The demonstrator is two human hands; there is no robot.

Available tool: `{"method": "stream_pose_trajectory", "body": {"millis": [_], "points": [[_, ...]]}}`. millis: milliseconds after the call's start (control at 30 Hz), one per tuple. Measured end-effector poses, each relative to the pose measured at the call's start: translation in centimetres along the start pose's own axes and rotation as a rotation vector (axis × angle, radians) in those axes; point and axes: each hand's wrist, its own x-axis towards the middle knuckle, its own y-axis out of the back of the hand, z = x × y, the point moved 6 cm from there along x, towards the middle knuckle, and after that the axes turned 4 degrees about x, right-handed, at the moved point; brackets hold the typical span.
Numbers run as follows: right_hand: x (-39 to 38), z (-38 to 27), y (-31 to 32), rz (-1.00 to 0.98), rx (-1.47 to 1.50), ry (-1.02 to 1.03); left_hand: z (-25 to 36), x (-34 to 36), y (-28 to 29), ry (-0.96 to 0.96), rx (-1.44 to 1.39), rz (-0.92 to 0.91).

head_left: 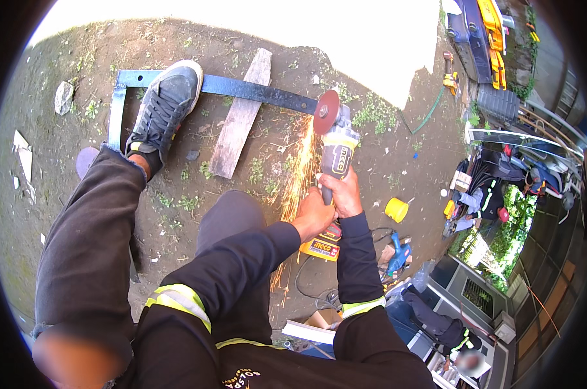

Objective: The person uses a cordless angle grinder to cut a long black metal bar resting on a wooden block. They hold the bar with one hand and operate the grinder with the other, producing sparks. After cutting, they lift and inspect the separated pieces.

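A yellow and grey cordless angle grinder (337,159) is held in both hands. My right hand (346,194) wraps round its body from the right. My left hand (314,214) closes on the handle's lower part, just above the yellow battery (321,249). The reddish cutting disc (326,111) meets the right end of a dark flat steel bar (232,85), and orange sparks (297,168) spray down toward me. At its left end the bar meets a shorter bar (117,113) at a corner. My shoe (167,104) presses on the bar, which crosses a wooden plank (241,113).
A loose disc (86,162) lies beside my leg. To the right are a yellow container (396,209), a blue power tool (399,253) with a cable, another yellow tool (449,74) and a green cord (429,117). Two people (491,201) work farther right.
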Motion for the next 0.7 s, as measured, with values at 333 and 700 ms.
{"method": "stream_pose_trajectory", "body": {"millis": [333, 700], "points": [[0.02, 0.06, -0.05, 0.004, 0.027, -0.027, 0.19, 0.29, 0.15, 0.002, 0.027, -0.017], [-0.05, 0.32, 0.03, 0.009, 0.019, 0.011, 0.41, -0.26, 0.38, 0.079, 0.051, -0.004]]}}
